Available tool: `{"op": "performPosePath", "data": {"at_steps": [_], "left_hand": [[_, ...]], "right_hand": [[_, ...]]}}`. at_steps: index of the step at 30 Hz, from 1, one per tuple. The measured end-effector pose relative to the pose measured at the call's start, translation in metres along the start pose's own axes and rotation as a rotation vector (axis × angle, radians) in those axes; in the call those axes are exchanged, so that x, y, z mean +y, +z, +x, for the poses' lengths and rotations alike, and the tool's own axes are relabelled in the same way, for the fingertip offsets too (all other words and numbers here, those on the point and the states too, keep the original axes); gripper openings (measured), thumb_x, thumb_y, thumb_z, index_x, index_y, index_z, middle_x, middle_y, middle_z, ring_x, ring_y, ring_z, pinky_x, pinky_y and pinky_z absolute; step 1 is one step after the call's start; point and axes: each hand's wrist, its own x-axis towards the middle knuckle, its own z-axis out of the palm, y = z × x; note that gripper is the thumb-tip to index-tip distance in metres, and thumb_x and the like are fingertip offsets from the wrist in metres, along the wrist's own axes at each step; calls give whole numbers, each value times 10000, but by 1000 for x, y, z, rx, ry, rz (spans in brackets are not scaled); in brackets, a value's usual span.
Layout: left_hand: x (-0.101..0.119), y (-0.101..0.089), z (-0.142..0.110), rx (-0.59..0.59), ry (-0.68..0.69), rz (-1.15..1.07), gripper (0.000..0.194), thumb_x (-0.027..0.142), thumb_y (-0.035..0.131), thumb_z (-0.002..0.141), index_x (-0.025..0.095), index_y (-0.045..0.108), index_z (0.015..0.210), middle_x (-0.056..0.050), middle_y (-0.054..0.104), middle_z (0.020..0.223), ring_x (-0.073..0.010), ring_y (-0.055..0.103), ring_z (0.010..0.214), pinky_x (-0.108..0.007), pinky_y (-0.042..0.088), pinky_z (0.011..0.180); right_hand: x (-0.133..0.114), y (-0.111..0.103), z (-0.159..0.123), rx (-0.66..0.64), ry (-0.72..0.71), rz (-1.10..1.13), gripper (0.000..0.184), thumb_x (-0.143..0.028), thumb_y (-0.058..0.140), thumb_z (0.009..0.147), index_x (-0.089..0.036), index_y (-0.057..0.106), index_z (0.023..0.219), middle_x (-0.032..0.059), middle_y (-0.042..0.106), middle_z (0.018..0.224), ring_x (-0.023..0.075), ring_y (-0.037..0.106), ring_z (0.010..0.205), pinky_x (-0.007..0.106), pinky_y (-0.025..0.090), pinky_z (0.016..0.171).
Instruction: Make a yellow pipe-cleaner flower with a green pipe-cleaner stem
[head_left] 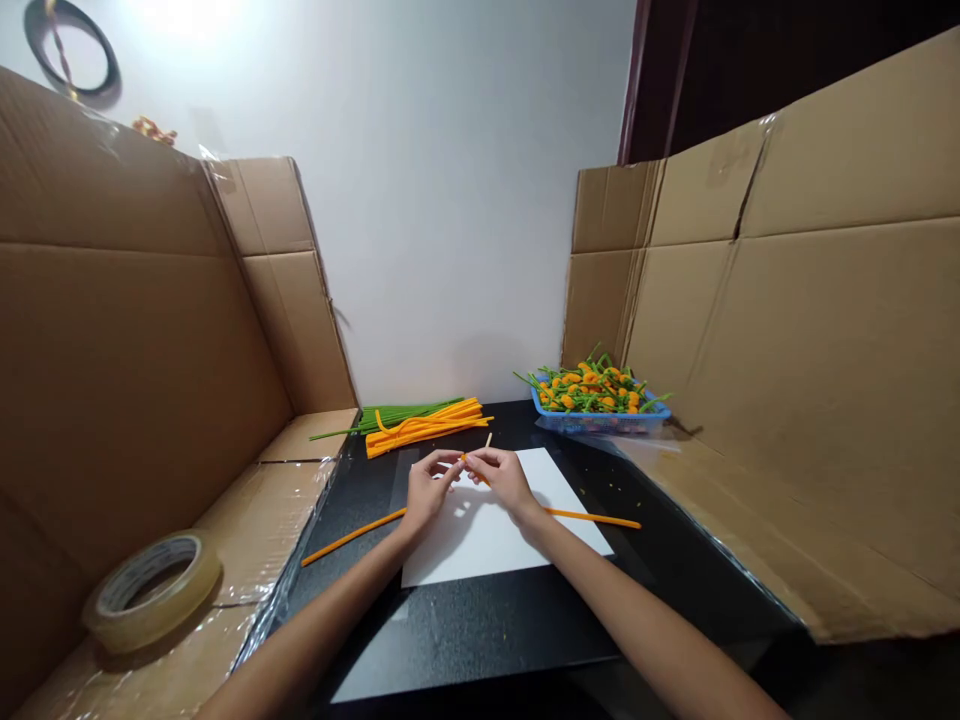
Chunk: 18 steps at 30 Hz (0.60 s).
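- As my left grip [431,490] and my right grip [502,478] meet above a white paper sheet [480,550], both are narrow, their fingertips closed on a thin pale stick [488,440].
- That stick sits over the far half of the sheet, near the middle of the black desk [450,640], its tip pointing far.
- An orange pipe cleaner [352,535] runs out left and right beneath my hands; I cannot tell exactly where it joins the stick.
- The sheet seems placed to give a plain, bright ground against the dark desk.
- A bundle of orange pipe cleaners [424,428] lies on green ones [397,418] at the far edge, probably kept there within easy reach.
- Far right, a blue basket [577,420] holds orange-headed flowers [589,390] on green stems.
- Cardboard panels [127,330] [825,350] stand left and right, apparently to screen the desk; a roll of clear tape [154,590] lies near left.
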Motion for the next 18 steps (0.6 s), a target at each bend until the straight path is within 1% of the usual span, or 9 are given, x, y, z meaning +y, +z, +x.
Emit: {"op": "performPosePath", "data": {"at_steps": [4, 8, 10, 14, 18], "left_hand": [[-11, -2, 2, 25, -31, -53, 419, 481, 755, 709, 125, 735, 929, -101, 719, 885, -178, 635, 717, -234, 473, 545], [-14, 0, 4, 45, -46, -118, 426, 460, 789, 669, 121, 739, 922, -107, 730, 898, -178, 653, 727, -233, 482, 553], [-14, 0, 5, 53, -49, -146, 431, 453, 804, 649, 115, 734, 908, -109, 734, 885, -178, 661, 724, -237, 491, 564], [-8, -3, 7, 59, -44, -175, 444, 434, 850, 577, 106, 722, 847, -96, 728, 789, -175, 655, 682, -237, 485, 546], [-2, -7, 7, 48, -40, -155, 417, 399, 861, 561, 111, 723, 829, -93, 729, 767, -173, 656, 668, -219, 452, 507]], "right_hand": [[8, 0, 3, -14, 38, 40, 361, -439, 811, 604, -115, 736, 744, 56, 672, 648, 136, 564, 590, 281, 437, 613], [12, 4, 1, 3, 42, 101, 357, -427, 830, 593, -138, 718, 771, 49, 683, 703, 146, 598, 644, 302, 469, 678], [13, 7, -1, 17, 48, 140, 369, -437, 832, 590, -150, 708, 785, 49, 690, 744, 150, 612, 670, 314, 482, 709], [12, 9, -3, 9, 57, 190, 365, -426, 837, 590, -148, 724, 797, 53, 693, 777, 141, 606, 700, 314, 475, 754], [7, 6, -2, -17, 65, 187, 338, -366, 857, 578, -138, 749, 803, 53, 697, 767, 136, 592, 705, 305, 449, 744]]}}
